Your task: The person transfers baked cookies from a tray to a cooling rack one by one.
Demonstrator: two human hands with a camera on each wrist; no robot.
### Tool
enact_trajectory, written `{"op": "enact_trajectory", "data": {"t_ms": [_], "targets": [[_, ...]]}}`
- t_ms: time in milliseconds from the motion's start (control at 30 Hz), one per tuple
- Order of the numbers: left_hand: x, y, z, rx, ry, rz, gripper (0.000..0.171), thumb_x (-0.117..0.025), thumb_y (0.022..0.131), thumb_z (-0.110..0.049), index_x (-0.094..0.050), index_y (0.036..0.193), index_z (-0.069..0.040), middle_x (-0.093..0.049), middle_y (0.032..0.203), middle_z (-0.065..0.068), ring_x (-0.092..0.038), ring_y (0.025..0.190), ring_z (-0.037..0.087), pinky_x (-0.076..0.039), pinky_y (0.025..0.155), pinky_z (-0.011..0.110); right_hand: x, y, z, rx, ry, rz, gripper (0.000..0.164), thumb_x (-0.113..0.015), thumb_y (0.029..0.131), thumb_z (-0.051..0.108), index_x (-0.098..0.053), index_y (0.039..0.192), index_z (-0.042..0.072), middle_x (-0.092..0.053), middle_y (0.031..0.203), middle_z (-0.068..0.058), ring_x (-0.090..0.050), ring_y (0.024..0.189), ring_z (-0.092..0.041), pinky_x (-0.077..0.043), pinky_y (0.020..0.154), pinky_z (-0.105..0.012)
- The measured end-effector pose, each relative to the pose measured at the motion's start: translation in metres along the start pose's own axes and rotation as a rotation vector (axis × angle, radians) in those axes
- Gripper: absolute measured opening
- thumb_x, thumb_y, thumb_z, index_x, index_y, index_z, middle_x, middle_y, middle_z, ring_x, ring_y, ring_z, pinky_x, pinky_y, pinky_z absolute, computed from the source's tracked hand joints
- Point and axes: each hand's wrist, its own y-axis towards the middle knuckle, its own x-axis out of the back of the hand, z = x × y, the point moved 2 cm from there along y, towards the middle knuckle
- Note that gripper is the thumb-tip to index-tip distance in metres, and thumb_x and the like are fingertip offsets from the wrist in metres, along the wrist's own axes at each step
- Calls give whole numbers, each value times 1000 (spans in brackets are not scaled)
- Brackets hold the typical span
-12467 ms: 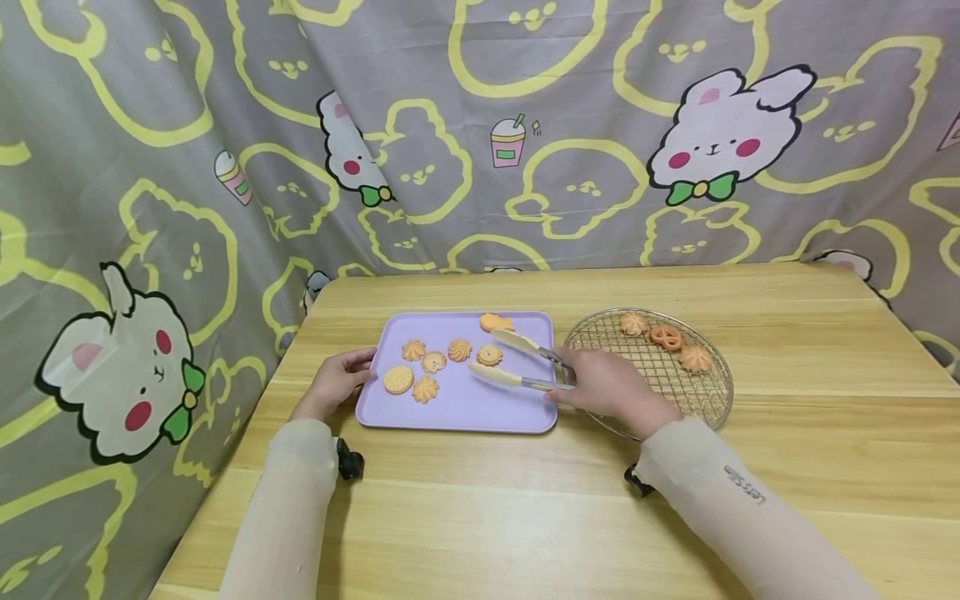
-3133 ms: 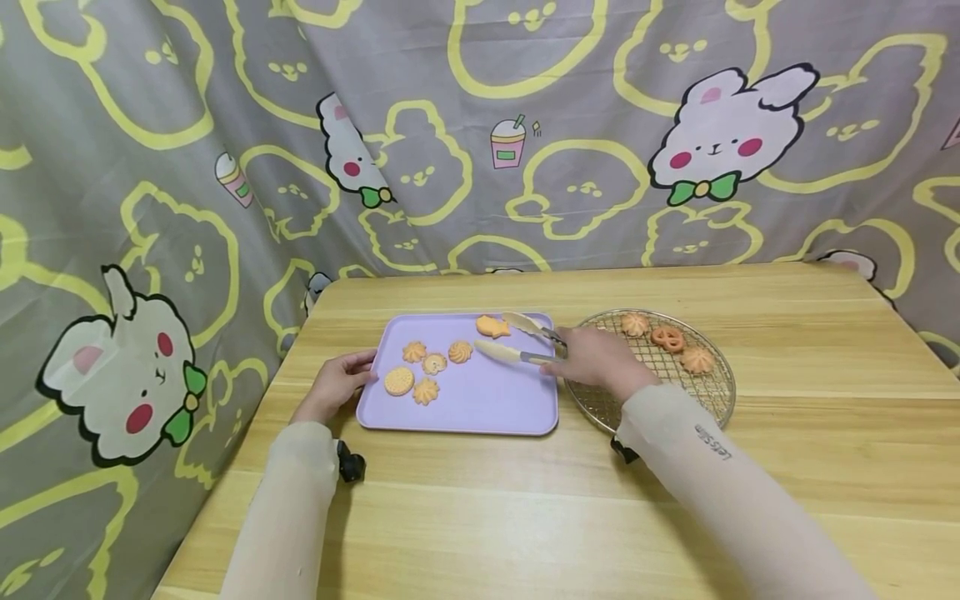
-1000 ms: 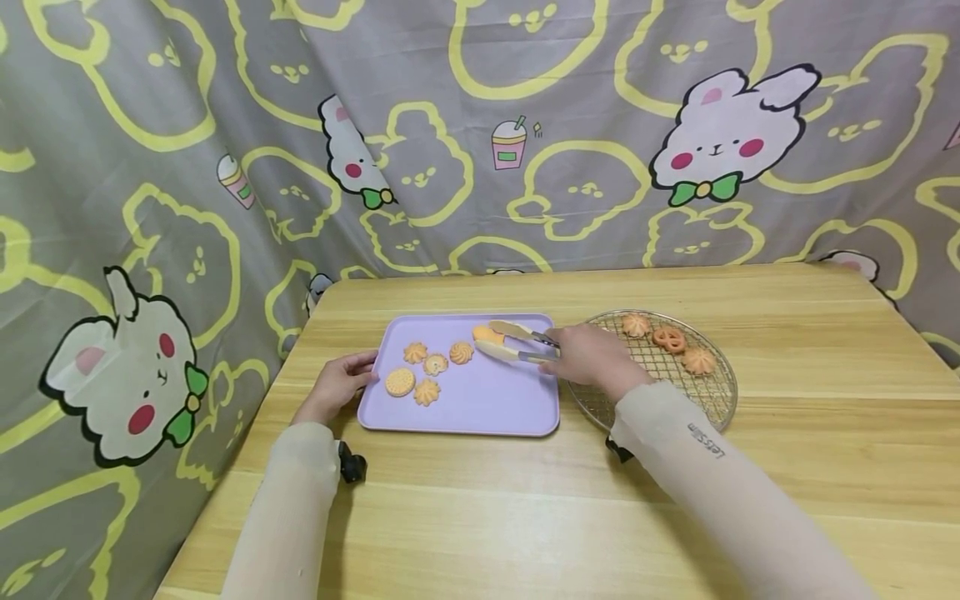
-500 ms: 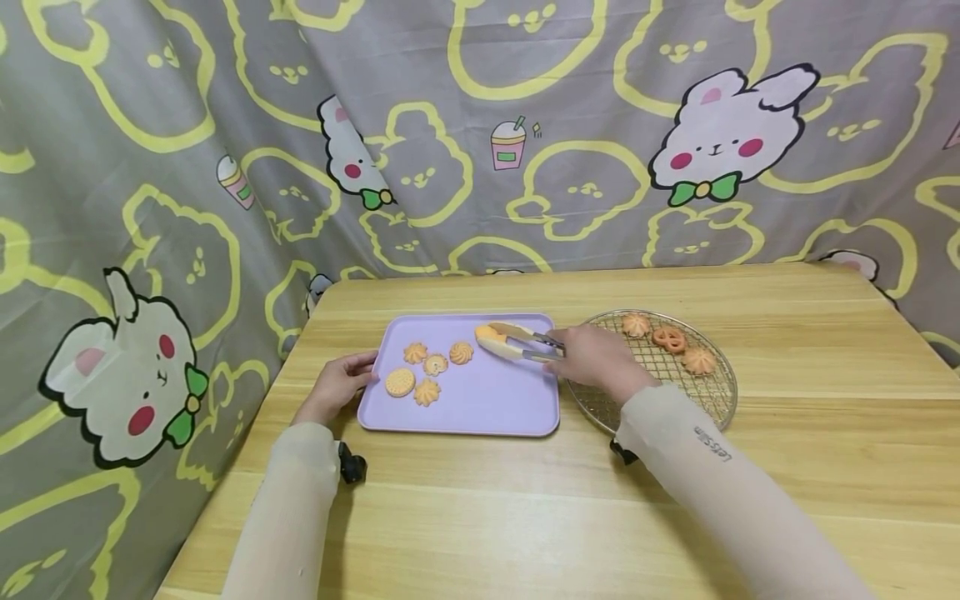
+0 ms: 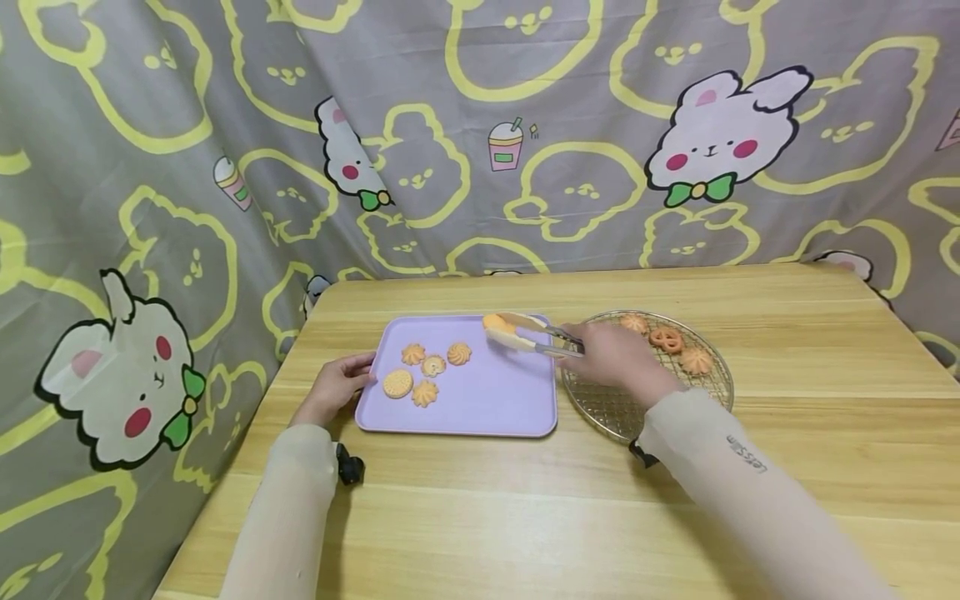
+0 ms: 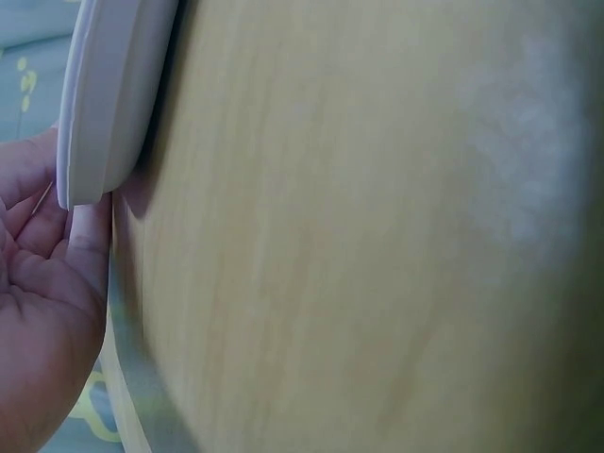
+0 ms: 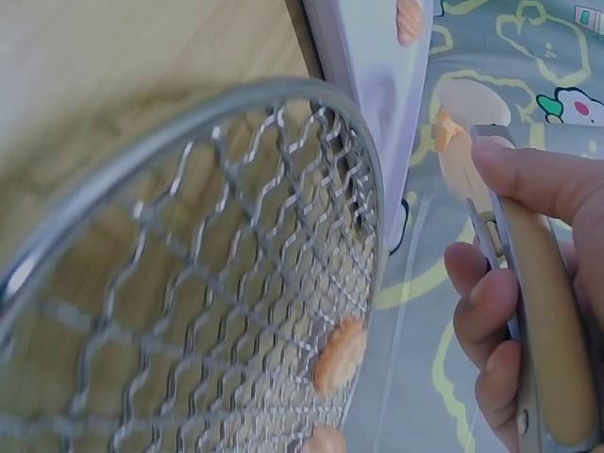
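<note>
- Two hands engaged. The right hand (image 5: 618, 358) grips the tongs (image 5: 538, 346) by the handles, thumb on one side and fingers curled round the other; the squeeze presumably supplies the pressure at the tips.
- An orange cookie (image 5: 495, 322) is pinched between the pale tips, over the far right part of the tray (image 5: 495, 404). A shadow beneath suggests it is off the surface. The tongs presumably spare the cookie contact with bare fingers; its full outline is partly hidden.
- The left hand (image 5: 339, 388) holds the tray's left edge, a digit showing under the rim in the left wrist view. Judged purpose: to steady the tray, opposite the side where the tongs work.
- Five cookies lie flat on the tray, in its left half and near its middle: two flower-shaped, one swirled, one round and dotted, one with a ruffled edge. They are spaced apart or nearly so, which probably makes single pieces easier to pinch.
- A round wire rack (image 5: 611, 408) sits just right of the tray, within the right hand's reach; whether the two touch cannot be told.
- Three cookies, including a pretzel (image 5: 666, 339), lie on the rack's half farther from the tray, leaving bare mesh on the nearer side.
</note>
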Motion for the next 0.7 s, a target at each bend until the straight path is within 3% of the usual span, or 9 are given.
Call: {"op": "enact_trajectory", "data": {"t_ms": [67, 200, 300, 700], "targets": [[0, -1, -1, -1, 2, -1, 47, -59, 94, -4, -48, 140, -6, -56, 128, 17, -53, 112, 25, -48, 85, 27, 3, -4, -3, 6, -6, -20, 66, -65, 87, 46, -48, 142, 14, -66, 105, -11, -56, 69, -21, -42, 50, -36], [0, -2, -1, -1, 7, 0, 47, -59, 94, -4, -48, 140, -5, -55, 128, 18, -52, 112, 25, -47, 88, 29, 10, -11, -9, 16, 10, -39, 64, -66, 87, 45, -49, 141, 14, -60, 80, -3, -49, 58, -19, -38, 48, -35], [1, -2, -2, 4, 10, -1, 47, -58, 94, -4, -48, 140, -5, -55, 128, 17, -52, 112, 25, -47, 88, 30, 15, -16, -16, 15, 23, -40, 64, -66, 88, 44, -48, 141, 13, -53, 71, 0, -46, 56, -17, -36, 47, -34], [0, -2, -2, 1, 16, 0, 48, -58, 94, -4, -47, 141, -6, -53, 132, 17, -51, 116, 26, -45, 93, 35, 31, -41, -46, 3, -14, -96, 73, -62, 85, 57, -49, 140, 11, -58, 81, -1, -51, 66, -20, -41, 56, -38]]}}
